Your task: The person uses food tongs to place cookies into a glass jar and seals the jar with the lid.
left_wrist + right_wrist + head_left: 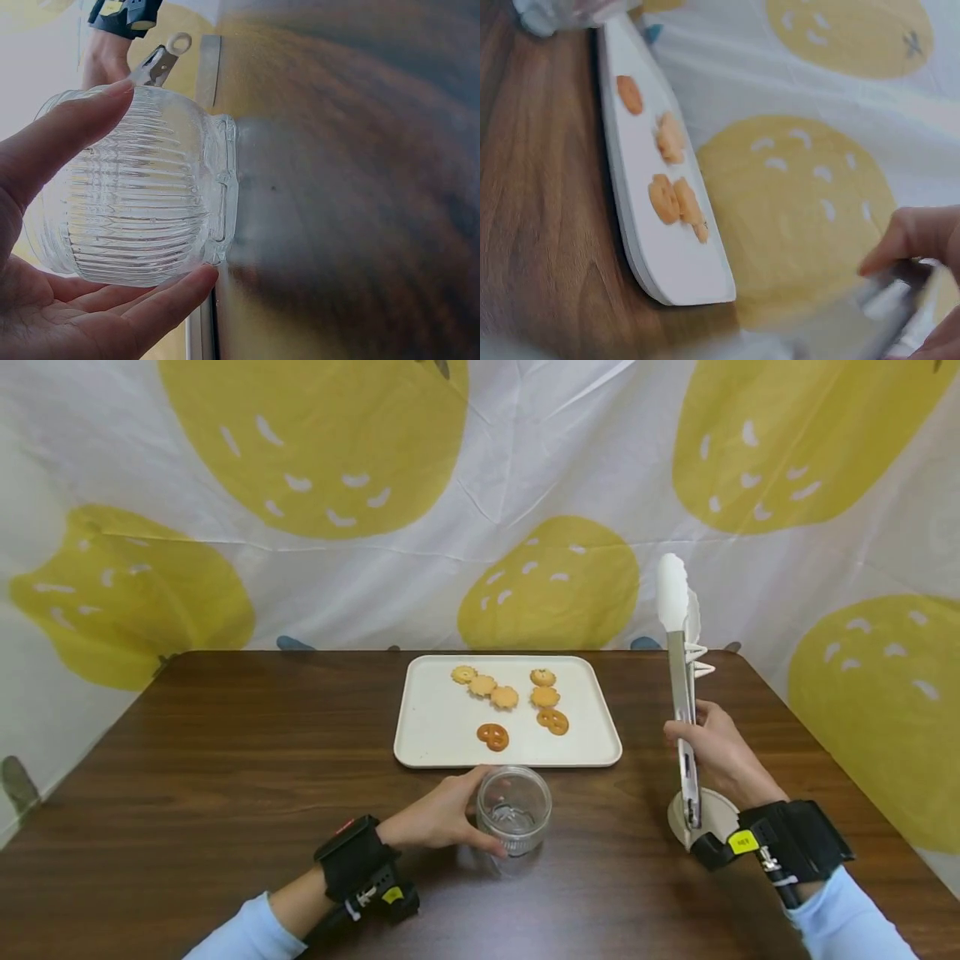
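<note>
A clear ribbed glass jar (514, 810) stands on the table in front of the tray. My left hand (444, 810) grips its side, thumb and fingers on opposite sides, as the left wrist view (135, 195) also shows. On the right, my right hand (726, 750) holds metal tongs (681, 693) upright, with white scalloped tips pointing up and close together. Below the tongs' handle end lies a round cream disc (722, 814), partly hidden by the tongs and wrist strap. In the right wrist view the tongs (855, 315) are blurred.
Behind the jar, a white rectangular tray (435, 743) carries several flower-shaped crackers (505, 697) and pretzel-shaped ones (492, 737). The dark wooden table (262, 735) ends at a lemon-print cloth (555, 585) hanging at the back.
</note>
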Action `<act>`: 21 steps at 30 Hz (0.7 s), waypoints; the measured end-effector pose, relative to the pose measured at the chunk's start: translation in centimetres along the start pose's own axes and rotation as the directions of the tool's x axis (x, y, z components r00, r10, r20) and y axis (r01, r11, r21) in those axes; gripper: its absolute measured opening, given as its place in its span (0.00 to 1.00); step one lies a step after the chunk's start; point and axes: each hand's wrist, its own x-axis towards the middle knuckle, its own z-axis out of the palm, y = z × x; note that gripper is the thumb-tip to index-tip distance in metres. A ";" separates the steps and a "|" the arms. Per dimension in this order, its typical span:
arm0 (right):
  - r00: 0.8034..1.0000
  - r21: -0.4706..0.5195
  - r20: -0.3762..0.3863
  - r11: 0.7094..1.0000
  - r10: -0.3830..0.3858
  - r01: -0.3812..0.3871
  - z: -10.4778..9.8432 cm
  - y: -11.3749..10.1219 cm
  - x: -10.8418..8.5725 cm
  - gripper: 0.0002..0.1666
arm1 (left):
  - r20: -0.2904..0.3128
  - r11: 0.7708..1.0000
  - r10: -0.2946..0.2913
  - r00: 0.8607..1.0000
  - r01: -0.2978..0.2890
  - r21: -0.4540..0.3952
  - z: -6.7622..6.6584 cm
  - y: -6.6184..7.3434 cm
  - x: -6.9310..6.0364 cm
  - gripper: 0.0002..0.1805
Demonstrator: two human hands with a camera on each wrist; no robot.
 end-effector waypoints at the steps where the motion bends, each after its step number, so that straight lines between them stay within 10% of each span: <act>1: 1.000 -0.032 -0.027 0.999 -0.013 0.013 0.1 0.2 0.3 0.34 | 0.001 1.000 -0.003 1.000 0.003 0.000 0.0 0.0 0.0 0.44; 10: 0.980 -0.295 -0.086 0.944 -0.180 0.148 -0.1 -1.8 -0.4 0.48 | -0.007 1.000 -0.010 1.000 0.010 0.009 -0.1 0.2 -0.1 0.44; 21: 0.902 -0.613 0.025 0.706 -0.430 0.354 -1.0 0.2 0.7 0.34 | -0.015 1.000 0.001 1.000 -0.001 0.027 -0.1 0.3 -0.1 0.44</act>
